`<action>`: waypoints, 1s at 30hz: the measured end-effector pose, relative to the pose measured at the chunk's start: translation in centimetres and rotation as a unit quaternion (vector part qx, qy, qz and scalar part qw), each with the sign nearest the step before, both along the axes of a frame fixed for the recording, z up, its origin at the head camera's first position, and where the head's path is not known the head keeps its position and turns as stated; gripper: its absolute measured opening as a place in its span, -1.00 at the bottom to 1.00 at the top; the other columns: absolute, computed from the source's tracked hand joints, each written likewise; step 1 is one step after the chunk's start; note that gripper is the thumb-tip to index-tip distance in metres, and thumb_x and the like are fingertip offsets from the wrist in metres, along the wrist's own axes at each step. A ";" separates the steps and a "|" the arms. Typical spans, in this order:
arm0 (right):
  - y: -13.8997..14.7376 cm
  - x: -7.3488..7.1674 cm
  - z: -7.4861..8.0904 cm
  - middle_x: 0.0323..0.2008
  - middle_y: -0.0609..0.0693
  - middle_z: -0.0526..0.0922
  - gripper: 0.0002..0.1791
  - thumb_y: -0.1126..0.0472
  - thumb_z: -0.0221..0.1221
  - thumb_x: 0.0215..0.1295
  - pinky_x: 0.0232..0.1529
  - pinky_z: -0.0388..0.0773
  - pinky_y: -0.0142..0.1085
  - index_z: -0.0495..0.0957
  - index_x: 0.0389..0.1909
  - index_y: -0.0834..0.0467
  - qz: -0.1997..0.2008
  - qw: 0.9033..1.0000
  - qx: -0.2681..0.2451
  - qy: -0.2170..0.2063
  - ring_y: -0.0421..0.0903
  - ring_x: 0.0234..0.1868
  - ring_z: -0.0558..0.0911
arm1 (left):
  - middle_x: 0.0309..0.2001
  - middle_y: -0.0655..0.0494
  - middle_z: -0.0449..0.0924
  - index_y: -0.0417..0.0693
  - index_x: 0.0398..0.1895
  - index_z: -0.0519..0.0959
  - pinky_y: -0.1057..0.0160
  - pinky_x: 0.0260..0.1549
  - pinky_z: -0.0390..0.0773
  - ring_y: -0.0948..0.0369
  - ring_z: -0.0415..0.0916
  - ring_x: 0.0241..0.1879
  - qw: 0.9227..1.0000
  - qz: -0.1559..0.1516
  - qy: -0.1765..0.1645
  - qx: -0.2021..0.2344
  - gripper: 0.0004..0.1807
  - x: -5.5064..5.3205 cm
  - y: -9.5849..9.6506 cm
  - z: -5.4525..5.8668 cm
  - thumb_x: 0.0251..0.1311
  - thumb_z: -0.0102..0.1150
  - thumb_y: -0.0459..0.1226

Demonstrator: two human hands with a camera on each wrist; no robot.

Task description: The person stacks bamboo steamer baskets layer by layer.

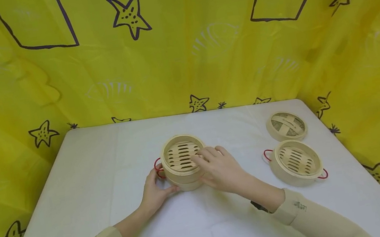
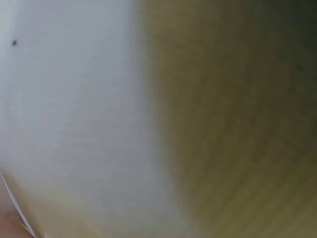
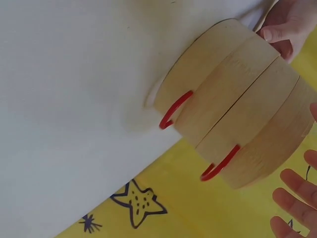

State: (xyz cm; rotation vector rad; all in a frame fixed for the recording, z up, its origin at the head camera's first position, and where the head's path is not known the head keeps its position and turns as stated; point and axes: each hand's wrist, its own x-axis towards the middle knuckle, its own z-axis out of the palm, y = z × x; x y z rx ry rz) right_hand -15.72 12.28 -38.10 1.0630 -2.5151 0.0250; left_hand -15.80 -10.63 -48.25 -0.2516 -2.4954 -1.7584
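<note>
Two round bamboo steamer baskets [image 1: 184, 177] stand stacked on the white table, slatted floor of the upper one facing up. Red loop handles [image 3: 221, 163] stick out from both tiers, one above the other. My left hand [image 1: 155, 192] holds the stack low on its left side, thumb at the front and fingers behind the handles. Over the right rim of the upper basket is my right hand [image 1: 220, 169], its fingers reaching across the edge in the head view. In the right wrist view its fingers [image 3: 297, 186] are spread beside the upper tier.
To the right sits another bamboo steamer basket [image 1: 295, 162] with red handles. Just behind it lies a woven bamboo lid [image 1: 286, 126]. A yellow curtain [image 1: 166, 64] with drawn starfish surrounds the back and sides of the white table [image 1: 99, 157].
</note>
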 end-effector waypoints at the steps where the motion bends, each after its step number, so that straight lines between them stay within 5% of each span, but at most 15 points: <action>1: 0.3 0.0 0.0 -0.06 0.03 0.49 -0.45 0.04 0.33 -0.08 -0.05 0.37 -0.12 0.42 -0.01 0.05 -0.003 1.000 -0.003 0.000 -0.02 -0.02 0.44 | 0.16 -0.09 0.34 -0.17 0.21 0.27 -0.03 0.23 0.07 0.00 0.17 0.21 1.000 -0.001 0.002 0.000 -0.07 0.0 0.0 0.0 -0.37 0.53 -0.33; 30: 9.1 0.4 -0.5 -0.08 0.14 0.47 -0.44 0.04 0.33 -0.04 -0.06 0.34 0.04 0.42 0.00 0.11 -0.132 0.989 -0.067 0.008 0.14 -0.05 0.45 | 0.13 -0.07 0.37 -0.15 0.20 0.29 -0.05 0.21 0.09 0.01 0.19 0.18 1.000 0.008 0.012 -0.005 -0.09 0.1 0.2 -0.2 -0.37 0.53 -0.31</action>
